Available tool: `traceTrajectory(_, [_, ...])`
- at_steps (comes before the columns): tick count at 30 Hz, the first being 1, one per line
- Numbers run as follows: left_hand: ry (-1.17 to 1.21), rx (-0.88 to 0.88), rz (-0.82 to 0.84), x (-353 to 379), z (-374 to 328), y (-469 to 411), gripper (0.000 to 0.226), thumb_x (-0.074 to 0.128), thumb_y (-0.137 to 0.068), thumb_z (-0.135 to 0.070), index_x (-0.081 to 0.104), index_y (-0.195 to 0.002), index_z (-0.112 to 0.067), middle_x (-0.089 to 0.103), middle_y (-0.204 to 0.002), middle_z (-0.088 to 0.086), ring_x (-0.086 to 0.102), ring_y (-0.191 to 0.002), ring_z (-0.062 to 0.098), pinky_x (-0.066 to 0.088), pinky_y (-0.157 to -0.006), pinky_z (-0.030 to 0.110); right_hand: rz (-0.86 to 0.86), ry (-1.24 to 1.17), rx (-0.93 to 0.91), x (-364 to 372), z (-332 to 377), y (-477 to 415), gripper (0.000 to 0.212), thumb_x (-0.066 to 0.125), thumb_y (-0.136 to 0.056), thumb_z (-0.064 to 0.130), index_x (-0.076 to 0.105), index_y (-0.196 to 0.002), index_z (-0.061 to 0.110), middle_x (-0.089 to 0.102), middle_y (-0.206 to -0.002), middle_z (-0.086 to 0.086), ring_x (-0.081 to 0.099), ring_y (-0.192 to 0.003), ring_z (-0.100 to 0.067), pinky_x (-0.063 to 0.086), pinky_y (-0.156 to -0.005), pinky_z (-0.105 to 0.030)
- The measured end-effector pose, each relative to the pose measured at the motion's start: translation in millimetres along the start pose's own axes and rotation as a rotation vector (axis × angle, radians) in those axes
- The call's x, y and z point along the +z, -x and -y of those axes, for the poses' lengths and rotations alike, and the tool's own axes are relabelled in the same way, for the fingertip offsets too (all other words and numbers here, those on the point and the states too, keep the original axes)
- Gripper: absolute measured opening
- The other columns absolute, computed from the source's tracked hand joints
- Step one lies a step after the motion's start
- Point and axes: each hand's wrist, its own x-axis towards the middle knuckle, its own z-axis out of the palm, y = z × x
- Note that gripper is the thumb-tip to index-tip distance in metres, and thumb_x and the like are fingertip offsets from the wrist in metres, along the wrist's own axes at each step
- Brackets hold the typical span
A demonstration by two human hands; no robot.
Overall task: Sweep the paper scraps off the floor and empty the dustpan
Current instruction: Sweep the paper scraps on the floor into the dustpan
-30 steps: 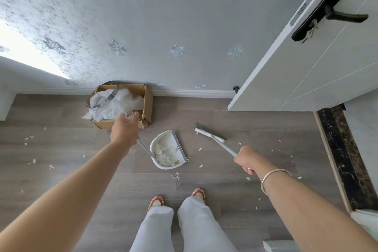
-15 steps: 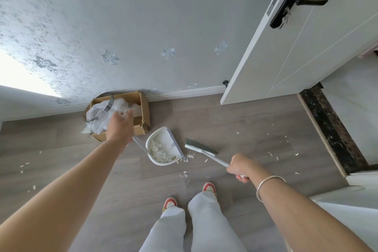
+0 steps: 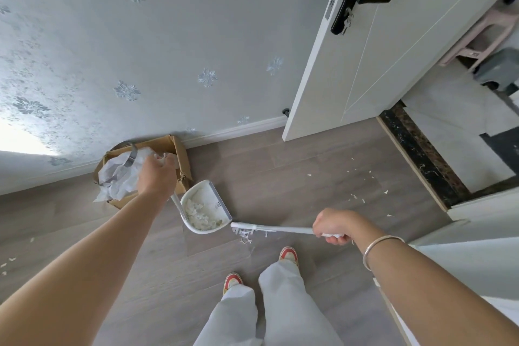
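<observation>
My left hand (image 3: 156, 178) grips the long handle of a white dustpan (image 3: 209, 198) that stands on the wooden floor with a heap of paper scraps (image 3: 200, 215) inside. My right hand (image 3: 334, 226) is closed around the white broom handle (image 3: 280, 229). The broom head (image 3: 243, 229) lies at the dustpan's front lip, with a small clump of scraps right under it. More loose scraps (image 3: 356, 196) dot the floor to the right, near the door threshold, and a few scraps (image 3: 8, 260) lie at the far left.
A cardboard box (image 3: 179, 154) lined with a white bag stands against the wall just behind my left hand. An open white door (image 3: 365, 64) with a black handle is at right, above a dark stone threshold (image 3: 415, 154). My feet (image 3: 288, 254) are just below the broom.
The broom head swept left and toward me, from behind the dustpan to its front lip, pushing scraps along. The view shifted right, showing more of the doorway.
</observation>
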Motion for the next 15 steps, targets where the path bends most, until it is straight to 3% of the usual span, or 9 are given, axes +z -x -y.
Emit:
traceTrajectory(4, [0.008,0.017,0.025,8,-8,-3,0.052,0.037,-0.089,-0.049,0.055,-0.105,-0.004,0.066,-0.081,0.017,0.068,-0.087,0.044,0.055,-0.084,0.054,-0.007,-0.116,0.01,-24,-32,8,0.03,0.056,-0.085,0.013,0.061,-0.114,0.013,0.044,-0.063,-0.002,0.034,-0.043,-0.009,0.021,-0.037,-0.014])
traceTrajectory(8, [0.019,0.042,0.055,21,-31,5,0.04,0.039,-0.095,-0.045,0.049,-0.109,-0.009,0.062,-0.081,0.014,0.067,-0.082,0.04,0.055,-0.087,0.052,-0.106,-0.179,0.025,-47,-73,18,0.04,0.055,-0.085,0.009,0.058,-0.123,0.02,0.046,-0.066,-0.003,0.032,-0.046,-0.009,0.021,-0.037,-0.015])
traceTrajectory(11, [-0.015,0.058,0.051,39,-50,10,0.038,0.038,-0.096,-0.04,0.05,-0.11,-0.007,0.06,-0.078,0.015,0.066,-0.084,0.042,0.054,-0.085,0.049,-0.16,-0.25,0.066,-64,-102,15,0.038,0.056,-0.085,0.011,0.06,-0.123,0.006,0.049,-0.068,-0.005,0.032,-0.045,-0.009,0.022,-0.036,-0.015])
traceTrajectory(15, [-0.008,0.062,0.093,68,-75,17,0.047,0.037,-0.088,-0.04,0.054,-0.111,-0.003,0.062,-0.083,0.021,0.065,-0.081,0.044,0.052,-0.071,0.043,-0.195,-0.401,0.118,-75,-134,9,0.027,0.055,-0.09,0.011,0.062,-0.113,0.001,0.048,-0.064,-0.004,0.033,-0.04,-0.007,0.024,-0.036,-0.014])
